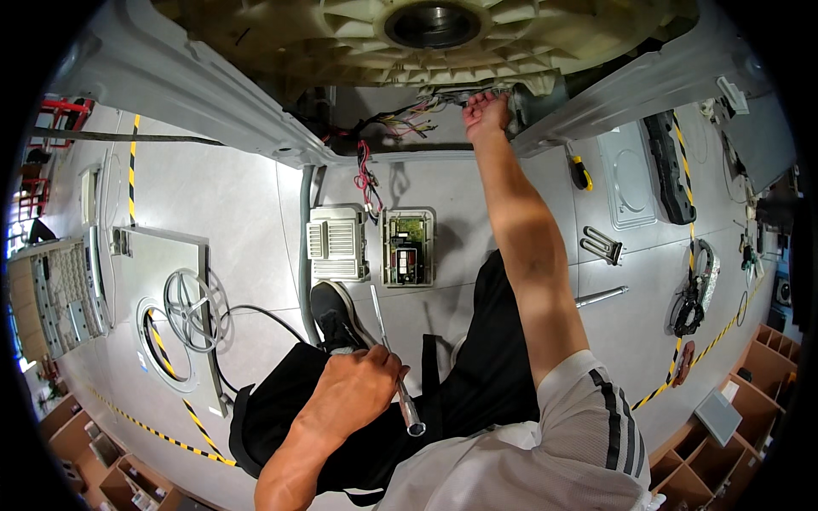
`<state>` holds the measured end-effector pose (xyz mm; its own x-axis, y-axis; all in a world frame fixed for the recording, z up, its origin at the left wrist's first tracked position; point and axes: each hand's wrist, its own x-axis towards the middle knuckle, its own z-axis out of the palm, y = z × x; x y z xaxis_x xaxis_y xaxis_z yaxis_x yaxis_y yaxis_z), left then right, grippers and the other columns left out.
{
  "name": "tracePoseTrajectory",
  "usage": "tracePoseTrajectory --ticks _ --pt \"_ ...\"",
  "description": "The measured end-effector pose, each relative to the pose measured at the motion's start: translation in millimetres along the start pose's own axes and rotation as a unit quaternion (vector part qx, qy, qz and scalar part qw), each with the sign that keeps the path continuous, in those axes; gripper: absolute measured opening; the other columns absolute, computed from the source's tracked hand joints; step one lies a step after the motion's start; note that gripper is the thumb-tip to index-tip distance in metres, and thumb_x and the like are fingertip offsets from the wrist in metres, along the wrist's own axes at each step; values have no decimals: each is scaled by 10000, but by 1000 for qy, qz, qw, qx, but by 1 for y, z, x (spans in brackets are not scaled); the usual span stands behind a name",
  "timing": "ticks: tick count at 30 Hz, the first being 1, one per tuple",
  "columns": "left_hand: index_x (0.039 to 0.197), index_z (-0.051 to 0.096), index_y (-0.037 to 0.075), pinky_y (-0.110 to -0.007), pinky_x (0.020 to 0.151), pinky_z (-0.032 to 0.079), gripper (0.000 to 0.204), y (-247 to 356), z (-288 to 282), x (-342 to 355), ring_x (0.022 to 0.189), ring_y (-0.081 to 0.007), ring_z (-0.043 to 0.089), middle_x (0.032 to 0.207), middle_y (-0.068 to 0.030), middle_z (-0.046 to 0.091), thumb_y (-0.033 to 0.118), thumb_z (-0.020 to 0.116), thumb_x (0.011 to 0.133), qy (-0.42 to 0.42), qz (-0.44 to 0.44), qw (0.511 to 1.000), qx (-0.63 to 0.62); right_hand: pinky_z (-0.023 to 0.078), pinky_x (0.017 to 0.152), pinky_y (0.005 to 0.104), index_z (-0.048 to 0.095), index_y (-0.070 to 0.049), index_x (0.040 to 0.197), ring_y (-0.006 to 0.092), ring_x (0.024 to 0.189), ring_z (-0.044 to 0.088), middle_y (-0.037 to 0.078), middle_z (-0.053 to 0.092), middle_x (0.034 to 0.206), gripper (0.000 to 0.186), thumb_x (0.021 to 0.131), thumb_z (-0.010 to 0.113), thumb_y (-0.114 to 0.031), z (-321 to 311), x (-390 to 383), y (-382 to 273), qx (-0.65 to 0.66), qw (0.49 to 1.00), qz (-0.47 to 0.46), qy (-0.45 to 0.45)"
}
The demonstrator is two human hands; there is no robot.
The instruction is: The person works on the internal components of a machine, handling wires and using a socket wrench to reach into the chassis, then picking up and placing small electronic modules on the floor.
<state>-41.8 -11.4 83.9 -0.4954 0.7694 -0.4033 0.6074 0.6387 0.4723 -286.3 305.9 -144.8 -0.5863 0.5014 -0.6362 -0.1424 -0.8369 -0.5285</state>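
Observation:
My left hand (362, 383) is closed around a socket wrench (411, 410) over my lap. One slim metal end of the wrench points away from me, and the round hollow socket points back. Stretched far forward, my right hand (487, 113) reaches inside the grey washing machine cabinet (230, 94), below the ribbed cream tub (520, 43). Its fingers curl upward beside loose wires (409, 123) and a grey part at the cabinet's lower right. Whatever they grip is hidden.
An opened control box lies on the floor, its circuit board half (409, 247) beside its vented cover (336, 244). Left are a panel (183, 366) and a pulley wheel (191, 311). Right lie a yellow-black screwdriver (581, 173), a heating element (601, 245) and a metal rod (602, 296).

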Motion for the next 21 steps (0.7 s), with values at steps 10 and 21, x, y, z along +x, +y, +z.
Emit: tracePoseTrajectory --ticks 10,21 --pt "808 616 43 -333 551 495 204 0 2 1 652 -239 606 704 -80 572 226 548 867 -4 -7 1000 5 411 521 265 465 -99 854 147 657 521 16 512 734 164 910 462 -254 -6 13 3 -13 999 -51 -8" --pt "801 614 37 -335 550 495 208 2 0 3 654 -241 602 699 -81 566 226 553 863 -9 -9 1000 9 413 525 267 485 -103 831 137 632 513 7 520 737 205 899 498 -296 -3 10 1 -20 998 -61 12"
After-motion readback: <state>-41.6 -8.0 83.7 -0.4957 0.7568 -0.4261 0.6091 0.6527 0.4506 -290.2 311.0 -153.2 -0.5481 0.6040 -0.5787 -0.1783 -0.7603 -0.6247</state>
